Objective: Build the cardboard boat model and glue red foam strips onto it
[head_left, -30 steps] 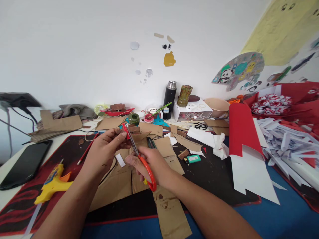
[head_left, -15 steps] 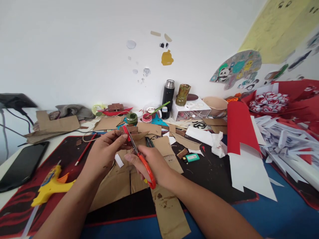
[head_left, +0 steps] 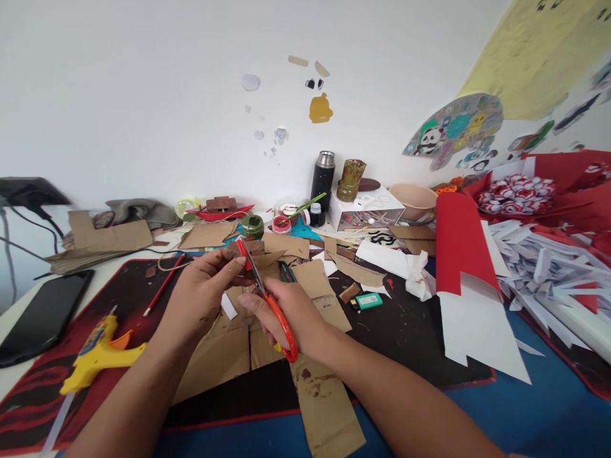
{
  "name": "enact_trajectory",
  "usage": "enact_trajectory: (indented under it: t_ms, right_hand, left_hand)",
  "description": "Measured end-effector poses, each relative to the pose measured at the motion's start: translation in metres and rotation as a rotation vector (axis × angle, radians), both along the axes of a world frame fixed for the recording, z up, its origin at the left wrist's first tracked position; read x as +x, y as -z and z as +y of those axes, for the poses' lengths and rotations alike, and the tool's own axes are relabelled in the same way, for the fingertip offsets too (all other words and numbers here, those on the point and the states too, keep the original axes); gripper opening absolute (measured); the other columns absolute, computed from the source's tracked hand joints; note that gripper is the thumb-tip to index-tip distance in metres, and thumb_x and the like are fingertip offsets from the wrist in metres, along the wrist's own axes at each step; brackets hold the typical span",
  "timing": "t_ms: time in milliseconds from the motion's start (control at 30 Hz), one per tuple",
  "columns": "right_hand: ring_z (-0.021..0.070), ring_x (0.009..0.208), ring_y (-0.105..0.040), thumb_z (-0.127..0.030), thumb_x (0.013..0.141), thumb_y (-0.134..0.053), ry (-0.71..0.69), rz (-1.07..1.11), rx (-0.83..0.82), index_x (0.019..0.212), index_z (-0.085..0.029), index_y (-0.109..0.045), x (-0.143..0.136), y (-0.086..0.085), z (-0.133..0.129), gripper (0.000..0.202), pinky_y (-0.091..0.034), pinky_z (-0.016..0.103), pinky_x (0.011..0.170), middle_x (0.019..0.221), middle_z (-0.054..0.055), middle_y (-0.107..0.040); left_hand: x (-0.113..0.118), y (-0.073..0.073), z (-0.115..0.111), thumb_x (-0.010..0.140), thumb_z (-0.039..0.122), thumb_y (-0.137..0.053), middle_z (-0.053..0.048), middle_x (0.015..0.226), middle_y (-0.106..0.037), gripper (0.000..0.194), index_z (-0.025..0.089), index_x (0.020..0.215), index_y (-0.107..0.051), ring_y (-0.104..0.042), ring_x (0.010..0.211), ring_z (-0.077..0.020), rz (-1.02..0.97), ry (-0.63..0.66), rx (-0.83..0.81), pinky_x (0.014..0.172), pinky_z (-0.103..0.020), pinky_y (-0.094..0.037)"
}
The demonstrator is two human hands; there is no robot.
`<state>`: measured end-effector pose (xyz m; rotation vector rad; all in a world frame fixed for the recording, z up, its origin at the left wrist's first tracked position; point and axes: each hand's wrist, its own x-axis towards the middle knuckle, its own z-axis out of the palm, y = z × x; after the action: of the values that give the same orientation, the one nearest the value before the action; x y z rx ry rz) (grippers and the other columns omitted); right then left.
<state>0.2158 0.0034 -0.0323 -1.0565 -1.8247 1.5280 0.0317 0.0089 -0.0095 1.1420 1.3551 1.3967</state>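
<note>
Near the middle of the head view, my right hand (head_left: 296, 312) is wrapped round the orange-red handles of a pair of scissors (head_left: 279, 321). Their blades point up and away to the left, reaching my left hand (head_left: 205, 286). That hand is closed, its thumb and fingers pinching a small red piece (head_left: 242, 247), probably paper, right beside the blades. My fingers cover part of the piece. Below both hands lie brown cardboard sheets (head_left: 214, 362) and a small white strip (head_left: 228, 306).
At left are a yellow glue gun (head_left: 102, 359), a black phone (head_left: 45, 315) and a red pencil (head_left: 163, 285). Paint jars (head_left: 252, 227) and a black flask (head_left: 323, 181) stand behind. A green lighter (head_left: 369, 301) and a red-and-white sheet (head_left: 463, 245) lie at right.
Almost nothing differs. Both hands, the scissors and the red piece keep their places; the view has shifted very slightly.
</note>
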Motion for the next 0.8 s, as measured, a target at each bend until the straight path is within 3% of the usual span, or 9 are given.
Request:
enact_trajectory:
  t_ms: [400, 800]
  right_hand:
    - [0.0142, 0.048, -0.058, -0.07, 0.104, -0.069, 0.013, 0.008, 0.019, 0.088, -0.025, -0.053, -0.0012, 0.0011, -0.0015, 0.05, -0.045, 0.025, 0.051, 0.059, -0.006, -0.057]
    - [0.0131, 0.044, -0.058, -0.067, 0.105, -0.071, 0.01, 0.038, -0.018, 0.093, -0.024, -0.058, -0.0016, 0.0056, -0.0018, 0.046, -0.045, 0.023, 0.047, 0.054, -0.007, -0.058]
  left_hand:
    - [-0.0004, 0.0027, 0.0002, 0.071, 0.063, -0.096, -0.007, 0.091, -0.085, 0.05, 0.021, 0.095, -0.084, -0.075, 0.07, -0.0206, 0.003, 0.018, -0.004, 0.071, -0.034, -0.067]
    - [-0.0009, 0.0033, 0.0009, 0.07, 0.06, -0.098, -0.005, 0.089, -0.083, 0.047, 0.021, 0.092, -0.084, -0.075, 0.07, -0.0187, -0.027, 0.014, 0.001, 0.071, -0.031, -0.066]
